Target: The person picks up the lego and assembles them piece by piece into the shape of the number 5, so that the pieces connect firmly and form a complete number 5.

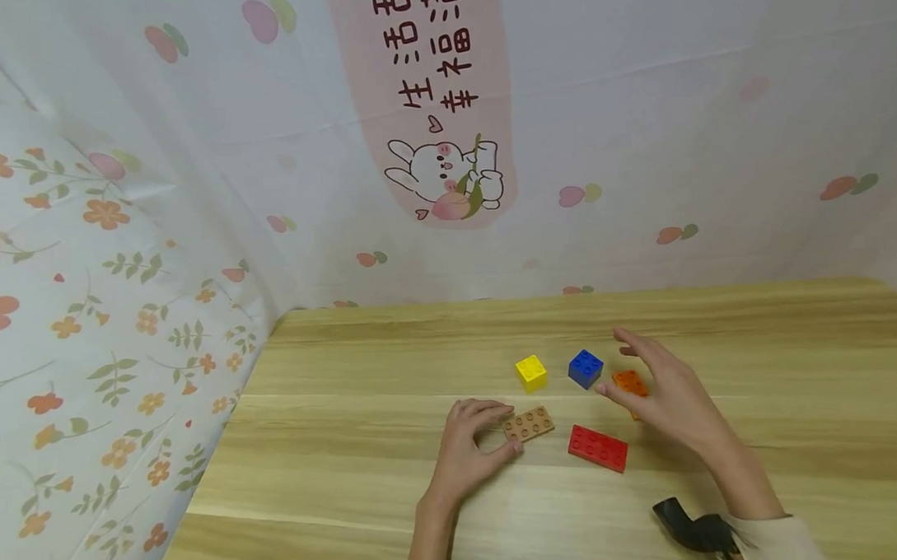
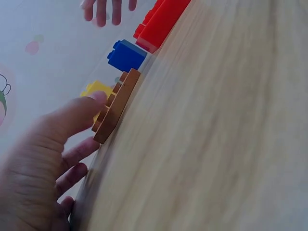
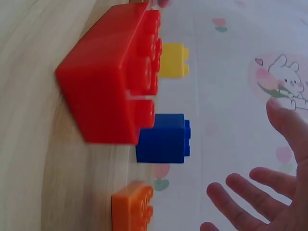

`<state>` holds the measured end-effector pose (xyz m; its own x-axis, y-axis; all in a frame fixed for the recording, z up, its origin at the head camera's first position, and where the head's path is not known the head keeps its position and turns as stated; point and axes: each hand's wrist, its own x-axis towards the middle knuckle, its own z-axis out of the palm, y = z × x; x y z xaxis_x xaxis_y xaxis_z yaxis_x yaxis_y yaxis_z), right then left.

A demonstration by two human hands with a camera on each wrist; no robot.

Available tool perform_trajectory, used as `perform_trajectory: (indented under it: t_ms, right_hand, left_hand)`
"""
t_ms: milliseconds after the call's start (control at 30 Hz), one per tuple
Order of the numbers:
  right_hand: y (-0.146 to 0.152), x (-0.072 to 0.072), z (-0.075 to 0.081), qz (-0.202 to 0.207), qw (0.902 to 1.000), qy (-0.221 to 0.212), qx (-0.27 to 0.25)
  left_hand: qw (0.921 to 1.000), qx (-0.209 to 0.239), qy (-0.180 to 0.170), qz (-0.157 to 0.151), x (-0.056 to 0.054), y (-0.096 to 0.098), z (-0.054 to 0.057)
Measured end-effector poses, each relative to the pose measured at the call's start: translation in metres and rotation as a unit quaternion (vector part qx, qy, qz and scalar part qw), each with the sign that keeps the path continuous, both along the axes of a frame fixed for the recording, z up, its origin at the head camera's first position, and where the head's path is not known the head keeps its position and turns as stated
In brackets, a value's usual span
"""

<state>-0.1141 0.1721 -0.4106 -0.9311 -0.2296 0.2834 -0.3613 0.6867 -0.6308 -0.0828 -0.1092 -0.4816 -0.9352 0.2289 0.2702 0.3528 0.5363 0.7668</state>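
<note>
My left hand (image 1: 466, 452) is spread around the left end of a light brown toy brick (image 1: 529, 424), two studs wide. In the left wrist view, the thumb tip overlaps the brown brick's studs, and its long side face shows uncovered. My right hand (image 1: 667, 395) hovers with parted fingers above an orange brick (image 1: 629, 383), partly covering it in the head view. A blue square brick (image 1: 585, 369) stands just left of the right thumb tip. Nothing lies between the right fingers in the right wrist view.
Left of the blue brick stands a yellow square brick (image 1: 531, 373). A long red brick (image 1: 597, 448) lies nearer me, between the hands. All are on a wooden table (image 1: 354, 441), with a patterned cloth (image 1: 610, 113) hanging behind it.
</note>
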Motion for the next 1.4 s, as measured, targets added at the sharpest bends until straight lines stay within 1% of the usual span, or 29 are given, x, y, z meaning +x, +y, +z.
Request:
perform_trajectory:
  t_ms: [67,167,233,400,567,733,900,1167,1400]
  right_hand:
    - [-0.003,-0.002,-0.001,0.004,0.9999,0.008,-0.011]
    - [-0.008,-0.006,-0.004,0.014,0.9997,0.0,-0.022]
    - [-0.011,-0.008,-0.007,0.02,0.9995,-0.007,-0.021]
    - [-0.017,-0.01,-0.016,0.017,0.9996,-0.021,0.012]
    - [-0.022,-0.012,-0.021,0.004,0.9985,-0.04,0.036]
    - [-0.024,-0.014,-0.021,-0.006,0.998,-0.038,0.05]
    - [-0.025,-0.017,-0.023,-0.002,0.9988,-0.02,0.045]
    - [-0.024,-0.017,-0.029,-0.006,0.9995,-0.026,0.019]
    - [-0.025,-0.016,-0.025,0.0,0.9999,-0.013,0.001]
  left_hand:
    - [0.9998,-0.018,0.008,0.005,0.0,0.001,-0.001]
    - [0.9989,-0.04,0.024,0.012,-0.001,0.002,-0.001]
    - [0.998,-0.051,0.033,0.014,-0.001,0.002,-0.001]
    - [0.9971,-0.061,0.041,0.017,0.0,0.001,-0.002]
    - [0.9963,-0.065,0.053,0.016,-0.001,0.001,-0.002]
    - [0.9955,-0.069,0.065,0.012,-0.002,0.001,-0.002]
    - [0.9946,-0.071,0.075,0.009,-0.002,0.0,-0.003]
    - [0.995,-0.075,0.066,0.002,-0.002,0.003,-0.002]
    - [0.9949,-0.076,0.066,0.002,-0.004,0.001,-0.001]
